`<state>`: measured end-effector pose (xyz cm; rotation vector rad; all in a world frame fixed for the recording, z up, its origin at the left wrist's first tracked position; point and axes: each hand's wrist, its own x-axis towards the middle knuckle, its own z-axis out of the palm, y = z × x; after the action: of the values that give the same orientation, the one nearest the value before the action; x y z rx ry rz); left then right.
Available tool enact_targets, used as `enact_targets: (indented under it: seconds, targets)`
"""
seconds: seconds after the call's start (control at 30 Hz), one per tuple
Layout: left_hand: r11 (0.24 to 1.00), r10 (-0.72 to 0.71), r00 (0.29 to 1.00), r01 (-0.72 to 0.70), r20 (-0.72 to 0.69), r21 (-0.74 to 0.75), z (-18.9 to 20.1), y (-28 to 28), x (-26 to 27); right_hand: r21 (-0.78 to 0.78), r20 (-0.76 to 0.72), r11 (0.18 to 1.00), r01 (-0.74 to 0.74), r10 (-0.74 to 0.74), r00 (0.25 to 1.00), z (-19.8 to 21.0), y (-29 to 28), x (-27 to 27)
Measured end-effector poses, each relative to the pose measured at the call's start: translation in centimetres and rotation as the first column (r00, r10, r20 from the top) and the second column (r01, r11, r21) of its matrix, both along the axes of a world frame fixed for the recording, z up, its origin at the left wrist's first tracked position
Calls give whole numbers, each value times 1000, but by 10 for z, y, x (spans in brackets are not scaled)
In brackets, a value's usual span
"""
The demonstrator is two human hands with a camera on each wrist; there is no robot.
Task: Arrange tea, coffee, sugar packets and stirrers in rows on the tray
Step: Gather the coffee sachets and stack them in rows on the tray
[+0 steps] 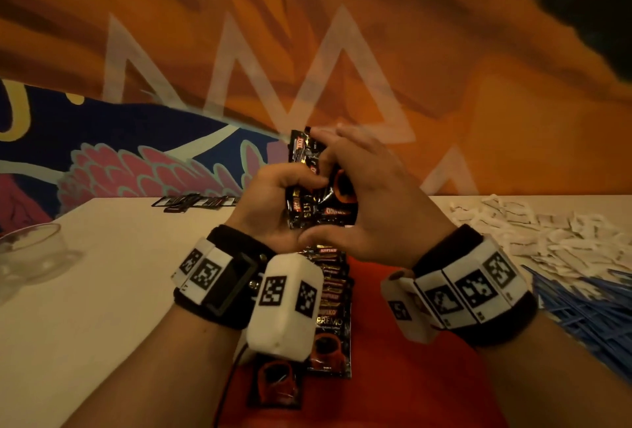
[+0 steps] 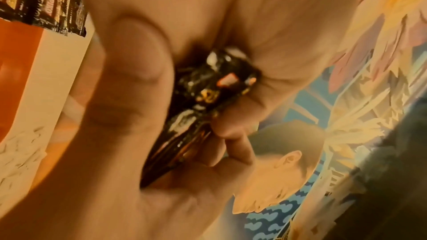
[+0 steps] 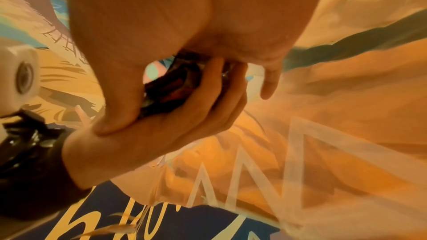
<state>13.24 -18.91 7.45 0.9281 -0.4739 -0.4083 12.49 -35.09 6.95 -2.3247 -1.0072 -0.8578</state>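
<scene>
**Coffee row begun; rest loose**

Both hands, left and right, clutch a coffee bundle at frame centre. Tray, lower centre: one coffee row. Sugar and stirrers, right: unsorted. Tea: cannot tell.

Coffee packets are glossy, crinkled black foil; sugar packets matt white paper; stirrers blue plastic; glass bowl clear; table smooth, matt
</scene>
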Motion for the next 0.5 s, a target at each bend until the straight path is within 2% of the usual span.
enact_targets:
  seconds: [0.1, 0.2, 0.37, 0.5]
  targets:
    - [994, 101, 995, -102, 28, 33, 0, -2, 5, 37, 15, 999, 34, -35, 999, 5, 0, -6]
    - [995, 86, 996, -85, 16, -49, 3, -2, 4, 97, 97, 989, 109, -118, 988, 5, 3, -8]
    - [981, 91, 996, -89, -1, -172, -1, -2, 6, 173, 82, 968, 180, -196, 977, -2, 16, -10]
    - [970, 174, 985, -168, 21, -177, -7, -4, 10, 103, 13, 971, 215, -217, 976, -5, 23, -14]
